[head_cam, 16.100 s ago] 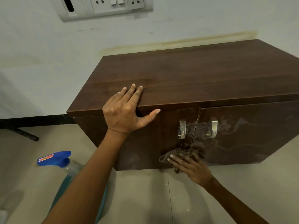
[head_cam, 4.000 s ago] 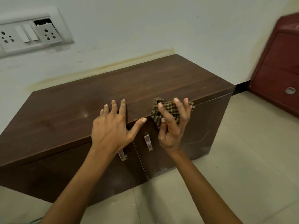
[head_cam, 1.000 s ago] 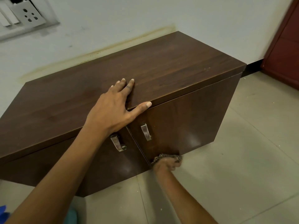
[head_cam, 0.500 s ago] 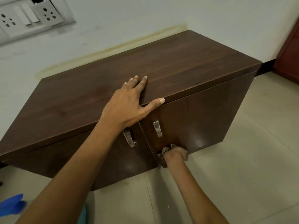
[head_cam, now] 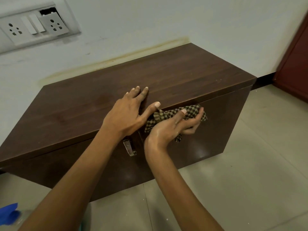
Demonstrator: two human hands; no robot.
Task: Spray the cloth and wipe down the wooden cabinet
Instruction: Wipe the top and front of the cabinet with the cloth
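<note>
A low dark wooden cabinet (head_cam: 191,75) stands on the floor against the white wall. My left hand (head_cam: 128,112) rests flat on its top near the front edge, fingers straight and thumb spread. My right hand (head_cam: 175,127) grips a brown checked cloth (head_cam: 166,115) against the upper part of the right door, just under the top's edge. A metal door handle (head_cam: 128,147) shows below my left wrist. The blue spray bottle head (head_cam: 8,214) lies at the lower left corner, blurred.
A white socket and switch panel (head_cam: 33,29) is on the wall at upper left. A dark red door or cabinet (head_cam: 295,64) stands at the right edge. Pale floor tiles (head_cam: 250,180) spread in front and to the right of the cabinet.
My right hand has carried the cloth up from the bottom of the right door to its top edge. My left hand has stayed on the cabinet top.
</note>
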